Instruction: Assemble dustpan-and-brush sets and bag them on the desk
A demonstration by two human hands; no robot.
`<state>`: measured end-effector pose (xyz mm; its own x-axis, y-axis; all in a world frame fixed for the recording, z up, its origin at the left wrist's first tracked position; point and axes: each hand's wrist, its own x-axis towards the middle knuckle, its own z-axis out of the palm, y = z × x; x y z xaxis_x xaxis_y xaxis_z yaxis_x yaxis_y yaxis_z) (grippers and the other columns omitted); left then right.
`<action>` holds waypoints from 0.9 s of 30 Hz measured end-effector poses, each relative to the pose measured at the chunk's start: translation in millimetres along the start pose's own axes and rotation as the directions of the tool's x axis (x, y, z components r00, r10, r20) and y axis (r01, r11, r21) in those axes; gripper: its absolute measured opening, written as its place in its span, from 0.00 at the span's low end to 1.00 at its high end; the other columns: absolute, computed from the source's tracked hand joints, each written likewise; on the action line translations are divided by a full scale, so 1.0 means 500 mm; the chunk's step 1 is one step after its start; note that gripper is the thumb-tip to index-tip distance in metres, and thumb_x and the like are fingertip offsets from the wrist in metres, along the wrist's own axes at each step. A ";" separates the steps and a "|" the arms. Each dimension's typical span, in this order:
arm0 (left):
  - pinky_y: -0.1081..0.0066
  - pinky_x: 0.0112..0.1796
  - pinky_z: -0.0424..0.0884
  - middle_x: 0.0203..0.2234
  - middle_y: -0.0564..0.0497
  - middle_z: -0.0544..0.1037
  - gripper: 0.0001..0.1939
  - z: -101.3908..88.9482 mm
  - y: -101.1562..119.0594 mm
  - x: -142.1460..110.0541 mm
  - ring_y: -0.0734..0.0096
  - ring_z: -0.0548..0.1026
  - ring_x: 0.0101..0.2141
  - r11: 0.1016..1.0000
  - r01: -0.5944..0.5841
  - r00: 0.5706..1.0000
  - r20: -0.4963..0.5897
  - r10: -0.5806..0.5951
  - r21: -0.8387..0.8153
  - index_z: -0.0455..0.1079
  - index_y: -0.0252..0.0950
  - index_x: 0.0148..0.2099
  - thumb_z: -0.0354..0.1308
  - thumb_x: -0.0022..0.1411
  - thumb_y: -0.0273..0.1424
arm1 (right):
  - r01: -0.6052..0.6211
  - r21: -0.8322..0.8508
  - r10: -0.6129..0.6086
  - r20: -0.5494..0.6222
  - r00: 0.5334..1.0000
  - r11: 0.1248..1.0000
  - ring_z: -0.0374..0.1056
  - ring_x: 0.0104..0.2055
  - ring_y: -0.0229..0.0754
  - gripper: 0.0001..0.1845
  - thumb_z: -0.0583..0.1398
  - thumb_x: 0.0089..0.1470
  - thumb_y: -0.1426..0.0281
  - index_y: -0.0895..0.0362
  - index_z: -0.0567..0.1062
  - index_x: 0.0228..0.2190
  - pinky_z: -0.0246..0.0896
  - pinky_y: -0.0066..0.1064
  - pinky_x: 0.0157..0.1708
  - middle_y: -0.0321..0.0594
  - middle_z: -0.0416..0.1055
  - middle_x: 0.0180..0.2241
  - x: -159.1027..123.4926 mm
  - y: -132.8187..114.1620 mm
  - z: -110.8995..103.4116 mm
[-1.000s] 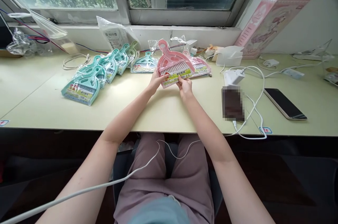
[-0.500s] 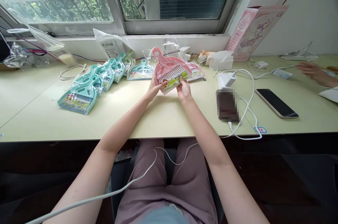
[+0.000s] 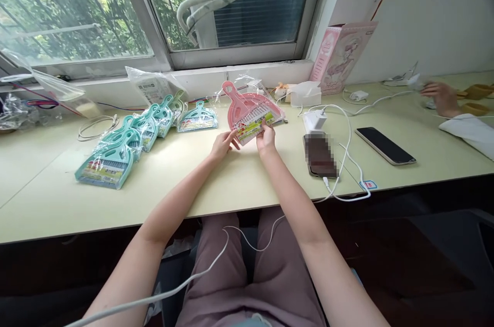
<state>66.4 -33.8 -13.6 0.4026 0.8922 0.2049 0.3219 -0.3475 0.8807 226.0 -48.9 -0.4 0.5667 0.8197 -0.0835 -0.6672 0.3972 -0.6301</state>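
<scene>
Pale table (image 3: pixel 173 165) beneath a window (image 3: pixel 77 13), pink dustpan set (image 3: pixel 240 107) held towards its back edge.
At left, teal sets (image 3: pixel 106 165) in clear bags (image 3: pixel 111 138) overlap; the left hand (image 3: pixel 223 145) has its grip around the pink dustpan set's lower left corner, the right hand (image 3: pixel 266 139) its grip on the lower right; farther right, a black phone (image 3: pixel 386 146), then another person's hand (image 3: pixel 443 98).

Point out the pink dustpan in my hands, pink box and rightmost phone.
Pink dustpan (image 3: pixel 254 125), head view, on its label.
Pink box (image 3: pixel 345 59), head view, on its pictured side.
Rightmost phone (image 3: pixel 386 145), head view, on its screen.
</scene>
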 end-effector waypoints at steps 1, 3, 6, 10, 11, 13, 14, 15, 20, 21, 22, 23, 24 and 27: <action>0.69 0.29 0.65 0.15 0.50 0.72 0.29 -0.008 0.003 -0.002 0.71 0.68 0.19 0.992 -0.006 0.995 -0.097 0.018 0.122 0.69 0.36 0.28 0.44 0.65 0.55 | 0.009 -0.001 -0.009 -0.008 1.000 1.000 0.75 0.43 0.36 0.10 0.60 0.55 0.73 0.56 0.75 0.41 0.71 0.29 0.47 0.38 0.78 0.40 0.001 0.000 0.000; 0.67 0.33 0.64 0.14 0.50 0.68 0.29 -0.024 0.009 -0.008 0.68 0.69 0.22 0.939 -0.019 0.946 -0.299 0.128 0.343 0.62 0.38 0.20 0.43 0.66 0.52 | 0.014 -0.008 -0.014 -0.024 1.000 1.000 0.75 0.42 0.36 0.10 0.61 0.54 0.72 0.56 0.75 0.40 0.71 0.28 0.46 0.37 0.78 0.39 0.001 0.003 0.001; 0.62 0.42 0.64 0.24 0.48 0.72 0.20 -0.037 0.020 -0.016 0.61 0.71 0.32 0.845 -0.085 0.819 -0.446 0.361 0.528 0.65 0.39 0.27 0.48 0.66 0.46 | 0.002 -0.035 -0.003 -0.012 1.000 0.999 0.74 0.39 0.35 0.08 0.62 0.53 0.71 0.57 0.75 0.38 0.70 0.27 0.43 0.36 0.78 0.37 -0.004 0.016 0.002; 0.53 0.54 0.58 0.45 0.40 0.73 0.15 -0.025 0.033 -0.019 0.51 0.68 0.50 0.765 -0.142 0.775 -0.411 0.480 0.628 0.68 0.39 0.45 0.57 0.61 0.42 | -0.025 -0.092 0.038 0.140 0.989 0.995 0.73 0.35 0.36 0.10 0.65 0.49 0.70 0.57 0.75 0.36 0.70 0.28 0.40 0.34 0.78 0.33 -0.024 0.045 0.008; 0.53 0.54 0.57 0.48 0.39 0.72 0.16 -0.020 0.034 -0.019 0.50 0.67 0.51 0.751 -0.146 0.789 -0.382 0.481 0.644 0.67 0.39 0.48 0.57 0.61 0.42 | -0.025 -0.105 0.045 0.193 0.980 0.994 0.73 0.35 0.36 0.10 0.66 0.49 0.69 0.57 0.75 0.36 0.69 0.28 0.39 0.34 0.78 0.32 -0.030 0.052 0.010; 0.54 0.53 0.59 0.49 0.39 0.72 0.17 -0.015 0.033 -0.017 0.51 0.67 0.51 0.733 -0.162 0.813 -0.332 0.479 0.660 0.65 0.38 0.51 0.56 0.62 0.39 | -0.007 -0.138 0.047 0.290 0.956 0.990 0.73 0.35 0.37 0.11 0.66 0.47 0.69 0.57 0.75 0.36 0.69 0.29 0.40 0.34 0.78 0.33 -0.042 0.063 0.015; 0.55 0.52 0.61 0.49 0.39 0.72 0.17 -0.015 0.031 -0.016 0.52 0.68 0.51 0.736 -0.168 0.816 -0.326 0.477 0.656 0.63 0.38 0.53 0.55 0.63 0.37 | 0.006 -0.159 0.047 0.325 0.945 0.987 0.73 0.35 0.37 0.11 0.66 0.47 0.70 0.57 0.75 0.36 0.69 0.29 0.40 0.34 0.78 0.33 -0.047 0.066 0.016; 0.56 0.52 0.62 0.49 0.39 0.72 0.18 -0.016 0.030 -0.015 0.53 0.68 0.51 0.746 -0.169 0.815 -0.335 0.474 0.644 0.62 0.37 0.54 0.53 0.64 0.35 | 0.018 -0.179 0.046 0.349 0.936 0.984 0.73 0.35 0.37 0.11 0.66 0.47 0.70 0.56 0.75 0.36 0.69 0.30 0.41 0.34 0.78 0.33 -0.051 0.069 0.017; 0.58 0.47 0.67 0.49 0.39 0.71 0.20 -0.023 0.032 -0.013 0.52 0.69 0.51 0.758 -0.125 0.814 -0.371 0.447 0.640 0.58 0.37 0.58 0.51 0.65 0.34 | 0.013 -0.224 0.068 0.351 0.934 0.975 0.73 0.35 0.39 0.13 0.67 0.46 0.69 0.56 0.76 0.37 0.69 0.30 0.40 0.34 0.78 0.33 -0.052 0.070 0.017; 0.59 0.45 0.68 0.48 0.39 0.71 0.20 -0.023 0.033 -0.014 0.52 0.69 0.51 0.750 -0.111 0.819 -0.367 0.440 0.652 0.59 0.38 0.58 0.52 0.65 0.35 | 0.005 -0.225 0.074 0.341 0.937 0.974 0.73 0.35 0.39 0.13 0.67 0.46 0.69 0.56 0.76 0.36 0.69 0.30 0.40 0.34 0.78 0.33 -0.051 0.069 0.016; 0.61 0.43 0.69 0.48 0.39 0.71 0.19 -0.021 0.035 -0.014 0.52 0.69 0.50 0.744 -0.098 0.825 -0.364 0.432 0.661 0.60 0.38 0.57 0.53 0.65 0.35 | -0.001 -0.227 0.078 0.332 0.940 0.974 0.73 0.35 0.39 0.13 0.67 0.46 0.69 0.56 0.76 0.36 0.69 0.30 0.39 0.34 0.78 0.33 -0.050 0.069 0.016; 0.62 0.41 0.69 0.48 0.39 0.72 0.18 -0.020 0.037 -0.014 0.51 0.69 0.50 0.740 -0.085 0.831 -0.362 0.422 0.668 0.61 0.38 0.56 0.53 0.64 0.36 | -0.003 -0.229 0.080 0.326 0.942 0.973 0.73 0.34 0.39 0.13 0.67 0.46 0.69 0.56 0.76 0.36 0.69 0.30 0.38 0.34 0.78 0.32 -0.049 0.069 0.016; 0.63 0.39 0.69 0.47 0.39 0.72 0.17 -0.019 0.039 -0.014 0.51 0.69 0.50 0.737 -0.072 0.838 -0.360 0.411 0.673 0.63 0.38 0.54 0.53 0.65 0.36 | -0.002 -0.233 0.079 0.323 0.943 0.973 0.73 0.34 0.38 0.13 0.67 0.45 0.69 0.56 0.76 0.36 0.69 0.30 0.38 0.34 0.78 0.32 -0.049 0.069 0.016; 0.63 0.38 0.69 0.44 0.41 0.73 0.11 -0.018 0.043 -0.015 0.52 0.71 0.47 0.726 -0.057 0.856 -0.341 0.389 0.685 0.66 0.38 0.49 0.50 0.66 0.34 | 0.008 -0.266 0.084 0.330 0.940 0.964 0.72 0.34 0.39 0.12 0.66 0.45 0.69 0.56 0.76 0.35 0.69 0.30 0.37 0.33 0.78 0.32 -0.051 0.071 0.016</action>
<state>62.7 -45.2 7.5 0.1771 0.7267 0.6637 0.7980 -0.5008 0.3354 184.1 -52.2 -14.4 0.3178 0.9401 0.1231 -0.5101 0.2790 -0.8136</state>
